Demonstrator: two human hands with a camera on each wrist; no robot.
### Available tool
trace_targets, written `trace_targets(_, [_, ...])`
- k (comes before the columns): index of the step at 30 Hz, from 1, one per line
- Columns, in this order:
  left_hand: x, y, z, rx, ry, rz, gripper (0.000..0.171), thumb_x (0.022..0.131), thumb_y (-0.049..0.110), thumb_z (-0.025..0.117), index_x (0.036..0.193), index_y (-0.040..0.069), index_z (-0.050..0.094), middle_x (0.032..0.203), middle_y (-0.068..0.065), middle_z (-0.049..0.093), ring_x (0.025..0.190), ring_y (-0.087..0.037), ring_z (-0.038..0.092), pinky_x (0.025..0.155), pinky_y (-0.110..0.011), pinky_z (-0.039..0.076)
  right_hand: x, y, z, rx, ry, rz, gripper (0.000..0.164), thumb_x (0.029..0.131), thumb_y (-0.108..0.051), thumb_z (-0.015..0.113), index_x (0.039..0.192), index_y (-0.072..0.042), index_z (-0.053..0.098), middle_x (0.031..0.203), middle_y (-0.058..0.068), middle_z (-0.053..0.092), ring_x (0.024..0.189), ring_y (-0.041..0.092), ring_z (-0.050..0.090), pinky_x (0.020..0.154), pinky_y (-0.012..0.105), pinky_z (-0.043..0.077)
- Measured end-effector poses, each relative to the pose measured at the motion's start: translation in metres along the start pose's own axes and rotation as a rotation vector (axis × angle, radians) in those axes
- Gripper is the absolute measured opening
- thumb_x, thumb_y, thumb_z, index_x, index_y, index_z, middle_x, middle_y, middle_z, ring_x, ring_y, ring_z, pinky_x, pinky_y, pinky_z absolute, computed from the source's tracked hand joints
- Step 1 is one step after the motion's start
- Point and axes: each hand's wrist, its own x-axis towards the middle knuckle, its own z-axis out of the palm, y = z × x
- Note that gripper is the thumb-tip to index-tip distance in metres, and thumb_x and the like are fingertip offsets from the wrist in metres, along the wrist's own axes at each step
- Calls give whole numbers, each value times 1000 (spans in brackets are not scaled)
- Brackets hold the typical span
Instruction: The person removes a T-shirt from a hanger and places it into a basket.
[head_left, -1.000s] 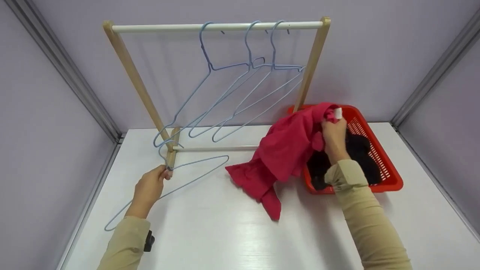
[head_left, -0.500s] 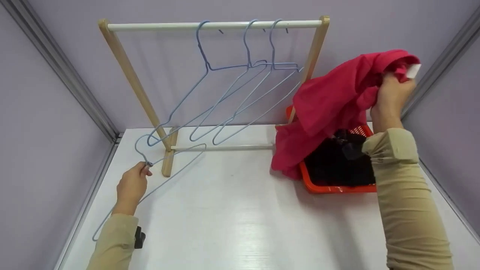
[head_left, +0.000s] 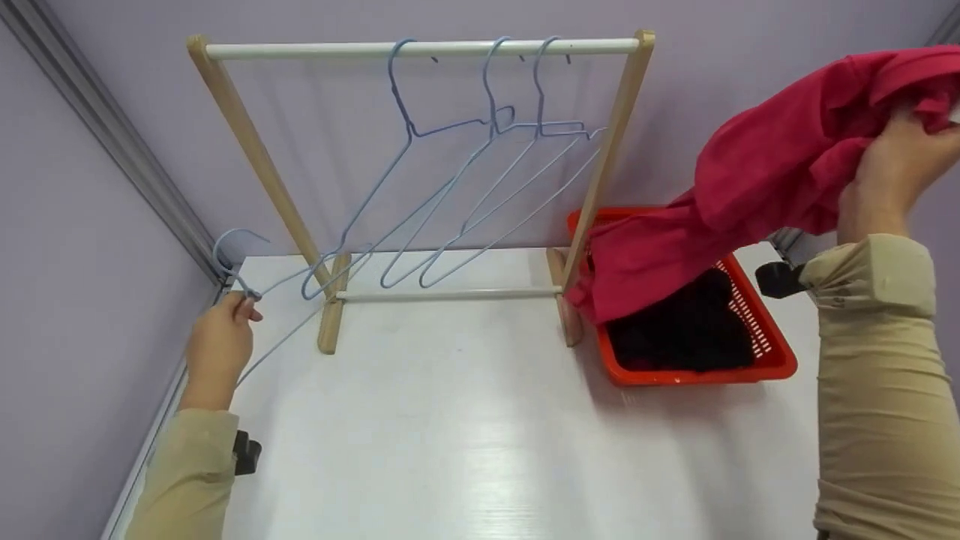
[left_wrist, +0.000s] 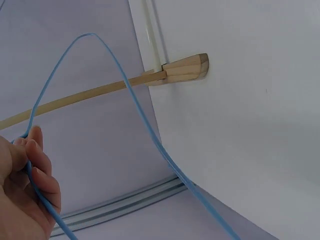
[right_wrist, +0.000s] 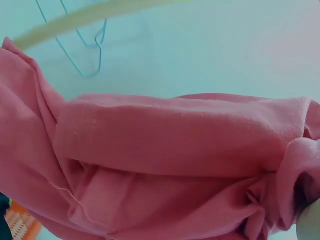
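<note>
My left hand (head_left: pixel 219 341) pinches a blue wire hanger (left_wrist: pixel 145 117) just below its hook, at the left of the rack in the head view. The left wrist view shows the fingers curled round the wire. High on the right, my right hand (head_left: pixel 896 169) grips a bunched red garment (head_left: pixel 780 157) near a white label at the frame's edge. Its loose end trails down over the red basket (head_left: pixel 780 364). In the right wrist view the cloth (right_wrist: pixel 165 135) fills most of the picture and hides nearly all of the hand.
A rack with a white rail (head_left: pixel 322 50) and wooden legs stands at the back of the white table (head_left: pixel 465 420). Several blue hangers (head_left: pixel 491 124) hang from the rail. Black cloth (head_left: pixel 679 330) lies in the basket. Walls enclose the back and sides.
My right hand has lifted the red garment up and right, mostly off the basket. My left hand has moved left and up with the hanger, whose hook now stands by the left wall.
</note>
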Motion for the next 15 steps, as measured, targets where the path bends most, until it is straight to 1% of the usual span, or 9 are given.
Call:
trace_targets(2, [1, 1, -5, -1, 5, 1, 37, 104, 25, 30, 116, -2, 54, 115, -26, 62, 105, -49, 55, 75, -51, 43, 1, -2, -3, -83, 6, -24, 18, 96, -3, 49, 112, -10, 50, 101, -3, 54, 93, 3, 56, 79, 10, 45])
trace_targets(3, [1, 1, -8, -1, 6, 0, 38, 104, 25, 29, 116, -2, 53, 115, -27, 61, 104, -49, 55, 75, -51, 43, 2, -2, -5, -136, 10, -41, 14, 97, -6, 49, 110, -11, 51, 100, -3, 54, 93, 2, 56, 78, 9, 44])
trace_targets(5, [1, 2, -12, 15, 15, 5, 38, 104, 27, 29, 115, -1, 54, 114, -27, 62, 102, -49, 56, 72, -50, 44, 3, -1, -8, -178, 7, -69, 10, 97, -7, 48, 106, -10, 52, 97, -3, 54, 91, 3, 55, 77, 10, 43])
trace_targets(9, [-1, 5, -19, 42, 50, 27, 37, 104, 27, 30, 114, 0, 54, 109, -24, 64, 97, -49, 59, 66, -48, 45, 4, 2, -16, -291, -7, -140, 8, 97, -9, 48, 103, -12, 53, 95, -4, 55, 93, 2, 55, 81, 12, 42])
trace_targets(11, [-1, 8, -21, 34, 63, 42, 37, 104, 27, 30, 115, 0, 54, 108, -22, 65, 98, -48, 59, 67, -49, 45, 4, 2, -20, -335, -27, -159, 7, 98, -12, 48, 100, -12, 54, 92, -5, 56, 90, 2, 56, 83, 14, 41])
trace_targets(13, [-1, 10, -23, 21, 73, 49, 38, 104, 27, 30, 116, 0, 54, 107, -21, 65, 98, -46, 59, 70, -50, 45, 4, 0, -24, -419, -45, -173, 8, 99, -17, 46, 100, -15, 54, 90, -7, 56, 90, 1, 57, 86, 14, 41])
trace_targets(15, [0, 13, -25, 10, 82, 48, 39, 104, 28, 29, 117, 1, 54, 107, -20, 65, 100, -45, 59, 72, -51, 44, 5, 3, -27, -516, -70, -209, 11, 100, -17, 45, 105, -18, 54, 92, -10, 55, 92, -1, 55, 88, 14, 39])
